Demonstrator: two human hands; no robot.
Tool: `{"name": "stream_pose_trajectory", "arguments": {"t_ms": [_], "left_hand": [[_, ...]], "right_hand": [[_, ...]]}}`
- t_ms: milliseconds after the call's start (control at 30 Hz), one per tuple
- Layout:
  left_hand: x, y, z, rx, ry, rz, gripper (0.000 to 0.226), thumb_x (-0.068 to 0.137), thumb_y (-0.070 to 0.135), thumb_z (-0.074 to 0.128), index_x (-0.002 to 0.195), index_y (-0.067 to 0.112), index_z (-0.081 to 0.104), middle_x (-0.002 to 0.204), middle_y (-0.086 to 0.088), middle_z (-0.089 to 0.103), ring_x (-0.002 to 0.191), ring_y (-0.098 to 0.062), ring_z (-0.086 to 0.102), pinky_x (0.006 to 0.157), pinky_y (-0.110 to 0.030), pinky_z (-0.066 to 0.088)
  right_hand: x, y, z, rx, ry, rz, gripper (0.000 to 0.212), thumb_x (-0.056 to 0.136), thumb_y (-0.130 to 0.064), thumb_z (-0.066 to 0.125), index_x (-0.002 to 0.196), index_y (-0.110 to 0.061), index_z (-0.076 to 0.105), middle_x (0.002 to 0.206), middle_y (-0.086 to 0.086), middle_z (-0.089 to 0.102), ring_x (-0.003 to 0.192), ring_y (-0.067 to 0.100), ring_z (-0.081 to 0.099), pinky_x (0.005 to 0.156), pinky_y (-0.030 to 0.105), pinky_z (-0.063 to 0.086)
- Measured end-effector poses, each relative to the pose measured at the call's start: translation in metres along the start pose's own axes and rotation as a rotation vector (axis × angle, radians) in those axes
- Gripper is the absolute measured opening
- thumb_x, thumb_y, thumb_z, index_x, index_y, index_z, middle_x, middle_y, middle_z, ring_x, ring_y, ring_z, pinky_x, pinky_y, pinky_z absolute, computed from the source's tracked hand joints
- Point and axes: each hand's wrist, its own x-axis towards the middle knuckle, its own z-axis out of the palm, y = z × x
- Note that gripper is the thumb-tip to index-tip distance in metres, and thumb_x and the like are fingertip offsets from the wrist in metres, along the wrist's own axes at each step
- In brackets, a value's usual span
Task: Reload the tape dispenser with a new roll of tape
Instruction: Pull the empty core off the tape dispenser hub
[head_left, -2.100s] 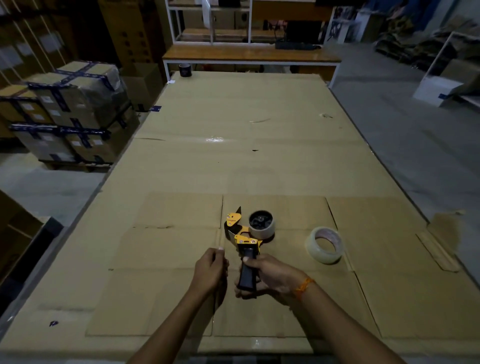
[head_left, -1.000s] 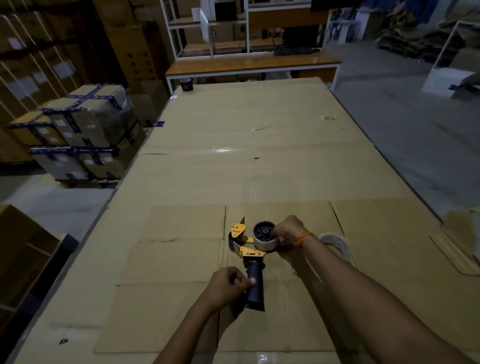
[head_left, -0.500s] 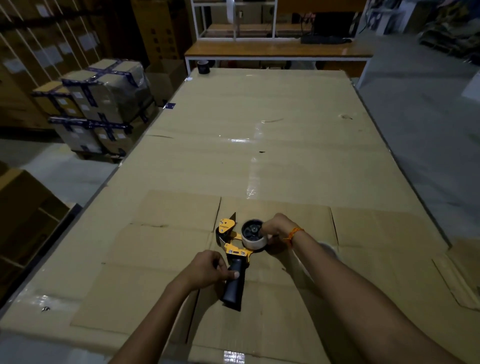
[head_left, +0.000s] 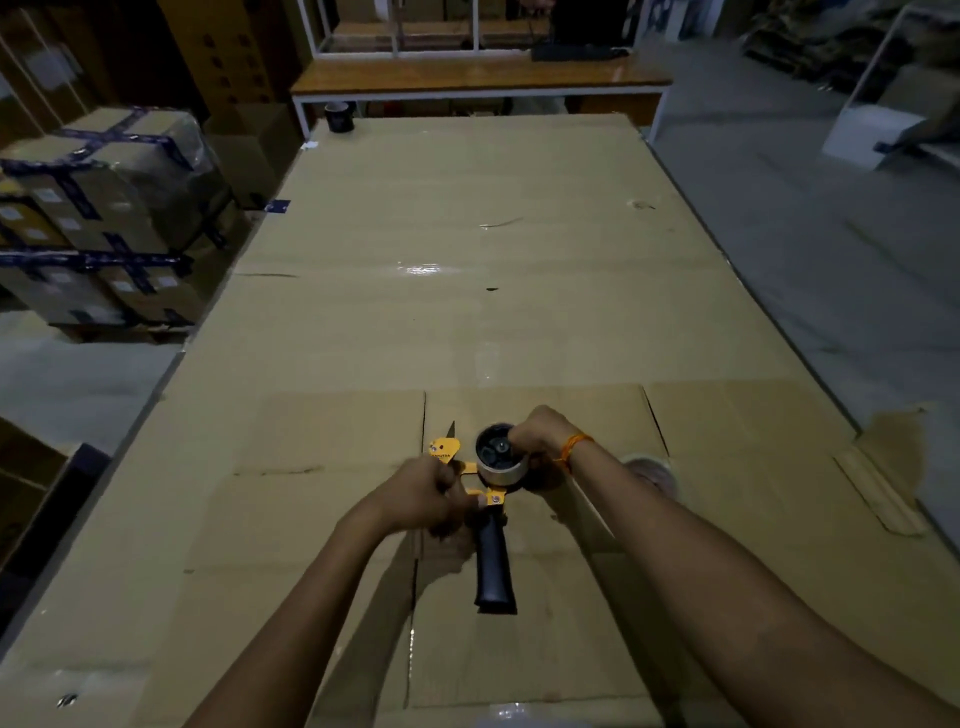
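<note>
Tape dispenser (head_left: 483, 499) lies between left hand (head_left: 426, 499) and right hand (head_left: 540, 434).

Two bare forearms rise from the bottom edge of the frame, no sleeves showing on either. The right hand (head_left: 537, 428), just right of center, wears a thin orange thread band (head_left: 574, 448) knotted around the wrist. The left hand (head_left: 423, 496), near center, wears nothing: no ring, watch or glove.

You can't read any text here: the black print on the dispenser (head_left: 470, 470)'s orange plate is blurred, and the labels on the boxes (head_left: 104, 208) are too small.
</note>
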Motion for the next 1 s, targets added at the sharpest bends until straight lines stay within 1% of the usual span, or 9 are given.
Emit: {"name": "stream_pose_trajectory", "arguments": {"t_ms": [67, 133, 300, 433, 533, 633, 833, 933, 1000], "left_hand": [[0.011, 0.010, -0.015, 0.021, 0.135, 0.029, 0.038, 0.096, 0.037, 0.077, 0.077, 0.004, 0.077, 0.064, -0.009, 0.077, 0.056, -0.022, 0.076, 0.059, -0.034, 0.064], [0.029, 0.019, -0.026, 0.112, 0.293, 0.071, 0.040, 0.097, 0.038, 0.074, 0.079, 0.003, 0.077, 0.067, -0.010, 0.078, 0.061, -0.024, 0.077, 0.065, -0.040, 0.066], [0.073, 0.035, -0.035, 0.373, 0.414, 0.173, 0.040, 0.087, 0.048, 0.082, 0.088, 0.008, 0.078, 0.085, -0.008, 0.077, 0.082, -0.024, 0.072, 0.074, -0.042, 0.063], [0.098, 0.038, -0.041, 0.564, 0.255, 0.179, 0.043, 0.085, 0.050, 0.083, 0.105, 0.012, 0.082, 0.101, -0.007, 0.081, 0.091, -0.024, 0.075, 0.083, -0.043, 0.065], [0.109, 0.040, -0.044, 0.651, 0.085, 0.183, 0.036, 0.091, 0.038, 0.081, 0.108, 0.006, 0.083, 0.101, -0.013, 0.081, 0.087, -0.027, 0.076, 0.082, -0.041, 0.066], [0.117, 0.038, -0.046, 0.678, -0.032, 0.127, 0.033, 0.097, 0.031, 0.075, 0.107, 0.000, 0.081, 0.100, -0.020, 0.080, 0.086, -0.033, 0.076, 0.077, -0.041, 0.062], [0.130, 0.029, -0.056, 0.548, -0.268, -0.009, 0.033, 0.104, 0.031, 0.065, 0.111, 0.001, 0.076, 0.084, -0.007, 0.071, 0.075, -0.025, 0.066, 0.071, -0.036, 0.054], [0.138, 0.026, -0.057, 0.579, -0.319, -0.024, 0.028, 0.102, 0.023, 0.066, 0.111, -0.001, 0.077, 0.082, -0.005, 0.067, 0.073, -0.024, 0.060, 0.070, -0.037, 0.050], [0.144, 0.023, -0.056, 0.566, -0.354, -0.047, 0.028, 0.100, 0.018, 0.066, 0.112, -0.004, 0.076, 0.083, -0.006, 0.067, 0.068, -0.022, 0.058, 0.067, -0.035, 0.049]], "right_hand": [[-0.005, -0.005, 0.000, -0.054, 0.036, -0.017, 0.019, 0.099, -0.025, 0.070, 0.100, -0.006, 0.067, 0.110, 0.016, 0.069, 0.107, 0.034, 0.071, 0.075, 0.032, 0.050], [-0.006, -0.007, 0.001, -0.090, 0.066, -0.045, 0.024, 0.097, -0.022, 0.070, 0.084, -0.005, 0.060, 0.097, 0.013, 0.066, 0.107, 0.034, 0.072, 0.068, 0.031, 0.050], [-0.005, 0.001, -0.005, -0.101, 0.052, -0.039, 0.026, 0.097, -0.018, 0.071, 0.079, -0.009, 0.054, 0.078, 0.004, 0.055, 0.072, 0.020, 0.060, 0.049, 0.025, 0.040], [0.001, -0.001, -0.005, -0.107, 0.057, -0.058, 0.011, 0.093, -0.011, 0.068, 0.085, -0.005, 0.065, 0.072, 0.005, 0.058, 0.068, 0.021, 0.058, 0.049, 0.027, 0.040], [0.009, -0.002, 0.002, -0.037, 0.021, -0.134, 0.023, 0.091, -0.004, 0.067, 0.068, -0.011, 0.065, 0.068, 0.006, 0.059, 0.069, 0.024, 0.058, 0.052, 0.027, 0.039], [0.014, -0.002, 0.010, 0.010, 0.018, -0.232, 0.030, 0.095, -0.014, 0.078, 0.067, -0.020, 0.066, 0.070, 0.001, 0.064, 0.069, 0.019, 0.061, 0.055, 0.026, 0.042], [0.006, 0.011, 0.003, 0.263, -0.085, -0.263, 0.028, 0.099, -0.023, 0.078, 0.102, 0.004, 0.080, 0.091, 0.013, 0.075, 0.085, 0.026, 0.070, 0.075, 0.038, 0.055], [-0.011, 0.025, -0.003, 0.307, -0.140, -0.267, 0.028, 0.097, -0.018, 0.079, 0.121, -0.003, 0.075, 0.120, 0.015, 0.076, 0.110, 0.029, 0.072, 0.098, 0.045, 0.059], [-0.019, 0.036, 0.002, 0.279, -0.180, -0.314, 0.051, 0.089, -0.019, 0.089, 0.134, -0.013, 0.066, 0.131, 0.004, 0.069, 0.121, 0.019, 0.066, 0.102, 0.037, 0.056]]}}
